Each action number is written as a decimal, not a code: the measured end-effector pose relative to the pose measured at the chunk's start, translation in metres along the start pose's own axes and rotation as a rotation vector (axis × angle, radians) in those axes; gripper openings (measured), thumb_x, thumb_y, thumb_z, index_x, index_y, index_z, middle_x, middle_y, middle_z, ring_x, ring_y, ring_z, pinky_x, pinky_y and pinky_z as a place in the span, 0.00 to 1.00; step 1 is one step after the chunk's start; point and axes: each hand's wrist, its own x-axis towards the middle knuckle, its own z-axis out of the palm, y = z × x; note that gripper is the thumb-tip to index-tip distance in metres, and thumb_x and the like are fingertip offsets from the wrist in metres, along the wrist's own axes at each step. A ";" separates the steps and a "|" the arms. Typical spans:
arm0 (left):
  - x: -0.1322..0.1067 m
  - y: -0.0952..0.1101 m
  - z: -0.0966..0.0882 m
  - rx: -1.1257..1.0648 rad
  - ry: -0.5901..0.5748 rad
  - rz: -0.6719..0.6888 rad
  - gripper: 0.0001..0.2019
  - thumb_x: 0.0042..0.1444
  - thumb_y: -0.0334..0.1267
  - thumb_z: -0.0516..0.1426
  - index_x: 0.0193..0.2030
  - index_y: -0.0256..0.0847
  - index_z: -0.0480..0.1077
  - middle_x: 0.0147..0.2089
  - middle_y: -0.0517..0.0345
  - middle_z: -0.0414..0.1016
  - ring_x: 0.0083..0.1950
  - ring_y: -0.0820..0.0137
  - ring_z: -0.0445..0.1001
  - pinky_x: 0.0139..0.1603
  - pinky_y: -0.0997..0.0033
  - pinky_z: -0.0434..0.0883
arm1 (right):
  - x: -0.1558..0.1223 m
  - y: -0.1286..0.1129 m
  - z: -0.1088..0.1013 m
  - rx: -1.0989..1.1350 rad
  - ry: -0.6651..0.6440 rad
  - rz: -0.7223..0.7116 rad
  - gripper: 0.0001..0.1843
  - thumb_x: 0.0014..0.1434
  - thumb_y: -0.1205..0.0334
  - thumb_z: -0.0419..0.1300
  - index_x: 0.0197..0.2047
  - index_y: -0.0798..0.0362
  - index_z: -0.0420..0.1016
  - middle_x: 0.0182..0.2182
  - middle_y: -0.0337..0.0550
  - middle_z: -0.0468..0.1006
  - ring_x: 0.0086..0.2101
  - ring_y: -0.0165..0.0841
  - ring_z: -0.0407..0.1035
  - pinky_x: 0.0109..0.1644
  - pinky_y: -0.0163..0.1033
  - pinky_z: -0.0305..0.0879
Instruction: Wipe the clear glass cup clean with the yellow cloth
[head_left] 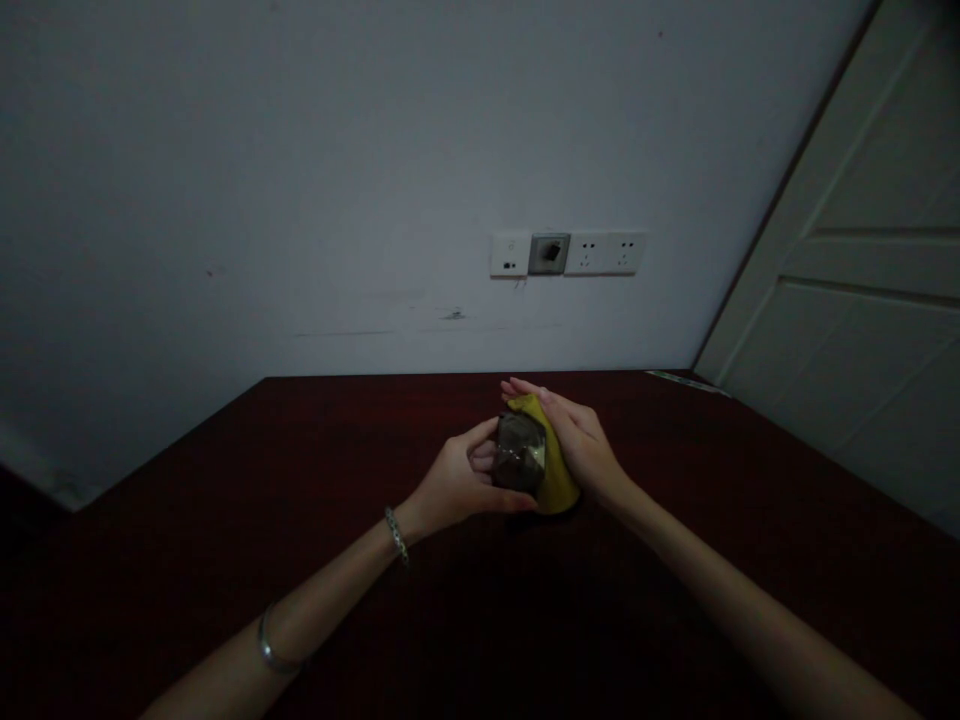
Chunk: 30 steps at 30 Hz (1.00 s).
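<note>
Over a dark red table (315, 480), my left hand (457, 485) is curled around a small dark, shiny, rounded object (519, 452), thumb below and fingers on its left side. My right hand (581, 445) presses a yellow cloth (556, 480) against the right side of that object, fingers stretched together along the cloth. The dim light keeps me from making out what the dark object is. Two metal bracelets sit on my left forearm.
A grey wall rises behind the table with a row of white sockets and a switch (567, 254). A pale panelled door (862, 270) stands at the right. A thin light strip (686, 381) lies at the table's far right corner.
</note>
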 end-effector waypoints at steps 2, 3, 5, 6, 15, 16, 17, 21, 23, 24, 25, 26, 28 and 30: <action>0.000 0.002 -0.001 -0.018 -0.017 -0.003 0.38 0.31 0.30 0.71 0.54 0.37 0.66 0.48 0.46 0.76 0.48 0.60 0.75 0.48 0.62 0.73 | 0.002 0.002 0.001 0.119 0.030 0.108 0.22 0.60 0.46 0.53 0.49 0.52 0.75 0.50 0.47 0.76 0.51 0.39 0.70 0.61 0.51 0.59; 0.000 0.004 -0.002 -0.035 -0.018 -0.009 0.38 0.31 0.31 0.72 0.53 0.37 0.67 0.48 0.47 0.76 0.48 0.61 0.75 0.47 0.63 0.72 | 0.003 0.002 0.002 0.156 0.035 0.155 0.24 0.60 0.44 0.53 0.48 0.52 0.76 0.49 0.47 0.77 0.51 0.40 0.70 0.60 0.51 0.59; 0.000 0.007 -0.002 -0.077 -0.007 -0.021 0.36 0.32 0.33 0.72 0.52 0.37 0.68 0.47 0.48 0.76 0.46 0.62 0.75 0.47 0.65 0.73 | 0.003 0.001 0.003 0.193 0.023 0.218 0.26 0.59 0.41 0.51 0.47 0.51 0.76 0.49 0.47 0.77 0.50 0.40 0.70 0.60 0.50 0.60; 0.000 0.008 -0.002 -0.098 0.005 -0.026 0.34 0.33 0.35 0.72 0.51 0.37 0.68 0.47 0.48 0.76 0.46 0.63 0.75 0.45 0.65 0.73 | 0.002 0.000 0.004 0.194 0.017 0.229 0.26 0.59 0.40 0.51 0.48 0.50 0.76 0.49 0.46 0.77 0.50 0.41 0.70 0.60 0.50 0.60; -0.004 0.012 -0.006 -0.134 0.006 -0.042 0.30 0.38 0.47 0.69 0.48 0.35 0.69 0.41 0.48 0.75 0.31 0.68 0.76 0.30 0.69 0.76 | 0.001 0.003 -0.001 0.028 0.001 0.149 0.25 0.58 0.46 0.57 0.53 0.52 0.72 0.51 0.47 0.76 0.51 0.41 0.70 0.59 0.50 0.62; -0.004 0.012 -0.007 -0.143 0.000 -0.051 0.31 0.38 0.48 0.68 0.48 0.34 0.69 0.40 0.48 0.75 0.30 0.68 0.76 0.29 0.69 0.76 | 0.003 0.003 -0.004 0.022 -0.001 0.144 0.25 0.57 0.46 0.57 0.53 0.52 0.72 0.50 0.47 0.76 0.51 0.41 0.70 0.59 0.50 0.62; -0.004 0.012 -0.009 -0.155 -0.009 -0.058 0.31 0.39 0.50 0.68 0.47 0.33 0.69 0.38 0.47 0.76 0.28 0.68 0.76 0.28 0.69 0.76 | 0.004 0.003 -0.007 0.013 0.004 0.139 0.25 0.57 0.46 0.57 0.53 0.52 0.72 0.50 0.47 0.76 0.51 0.41 0.70 0.59 0.50 0.62; -0.005 0.005 -0.018 -0.235 -0.096 -0.109 0.35 0.40 0.61 0.63 0.47 0.32 0.69 0.32 0.45 0.77 0.25 0.67 0.76 0.25 0.71 0.74 | 0.007 -0.003 -0.016 -0.033 0.069 0.109 0.25 0.58 0.46 0.57 0.53 0.52 0.72 0.51 0.49 0.75 0.47 0.40 0.72 0.55 0.51 0.65; -0.005 -0.001 -0.021 -0.285 -0.143 -0.160 0.37 0.41 0.65 0.60 0.47 0.32 0.69 0.31 0.45 0.78 0.24 0.68 0.76 0.24 0.72 0.73 | 0.005 -0.008 -0.017 -0.072 0.086 0.064 0.25 0.59 0.46 0.56 0.55 0.51 0.70 0.51 0.49 0.75 0.46 0.40 0.73 0.54 0.51 0.66; -0.006 -0.005 -0.022 -0.306 -0.170 -0.188 0.37 0.41 0.66 0.59 0.46 0.32 0.70 0.31 0.45 0.78 0.24 0.68 0.75 0.24 0.73 0.73 | 0.003 -0.011 -0.016 -0.102 0.085 0.031 0.25 0.59 0.47 0.56 0.55 0.51 0.70 0.51 0.49 0.75 0.46 0.39 0.73 0.54 0.51 0.66; -0.006 -0.008 -0.023 -0.324 -0.196 -0.215 0.38 0.41 0.67 0.58 0.46 0.31 0.70 0.31 0.45 0.78 0.23 0.68 0.75 0.23 0.73 0.72 | 0.001 -0.014 -0.016 -0.136 0.077 -0.005 0.24 0.59 0.48 0.56 0.55 0.51 0.70 0.51 0.48 0.75 0.46 0.39 0.73 0.54 0.51 0.66; -0.006 -0.012 -0.023 -0.337 -0.225 -0.241 0.39 0.40 0.68 0.57 0.45 0.31 0.70 0.30 0.45 0.78 0.23 0.68 0.75 0.23 0.73 0.72 | -0.001 -0.017 -0.015 -0.172 0.064 -0.040 0.23 0.60 0.49 0.56 0.55 0.50 0.70 0.51 0.47 0.75 0.46 0.38 0.73 0.54 0.51 0.66; -0.007 -0.016 -0.021 -0.355 -0.290 -0.286 0.42 0.38 0.71 0.56 0.44 0.31 0.71 0.30 0.46 0.78 0.23 0.67 0.75 0.22 0.72 0.71 | -0.004 -0.021 -0.012 -0.227 0.027 -0.094 0.22 0.61 0.50 0.56 0.55 0.49 0.70 0.52 0.45 0.75 0.48 0.38 0.72 0.55 0.51 0.65; -0.008 -0.017 -0.018 -0.364 -0.359 -0.314 0.43 0.36 0.73 0.55 0.41 0.30 0.72 0.30 0.46 0.78 0.25 0.65 0.76 0.24 0.70 0.71 | -0.005 -0.023 -0.010 -0.245 -0.007 -0.128 0.20 0.62 0.52 0.55 0.56 0.48 0.69 0.52 0.44 0.75 0.49 0.37 0.71 0.55 0.50 0.65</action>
